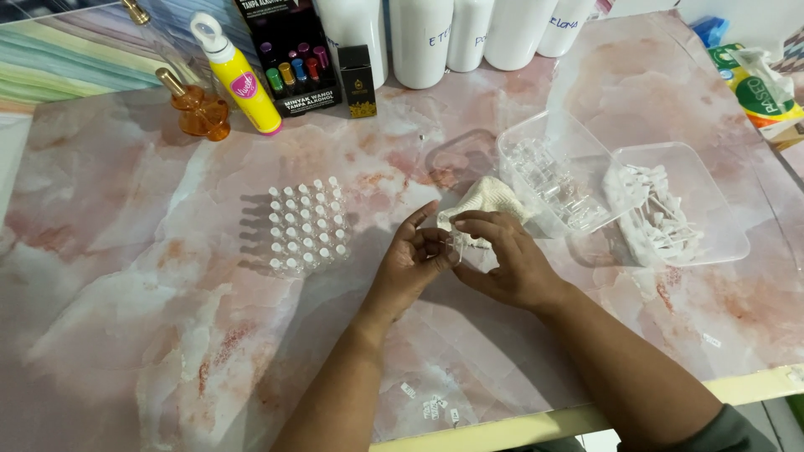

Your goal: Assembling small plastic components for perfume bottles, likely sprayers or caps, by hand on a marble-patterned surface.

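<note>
Both of my hands meet over the counter (pixel 126 335): left hand (pixel 412 261) and right hand (pixel 500 259) pinch a tiny clear vial (pixel 455 244) between curled fingertips. A white cloth (pixel 488 198) lies just beyond my right hand; rows of small vials (pixel 305 226) stand left of my left hand.

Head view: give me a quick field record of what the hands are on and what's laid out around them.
left hand: fingers pinch a small clear vial, partly hidden
right hand: fingers meet the left at the vial; also touches a white cloth
capped vials: upright in a block of rows, left of the hands
near tray: clear, holds clear vials
far tray: clear, holds white stick-like parts
back edge: orange bottle, yellow bottle, black box, white bottles
surface: pink marble table
</note>
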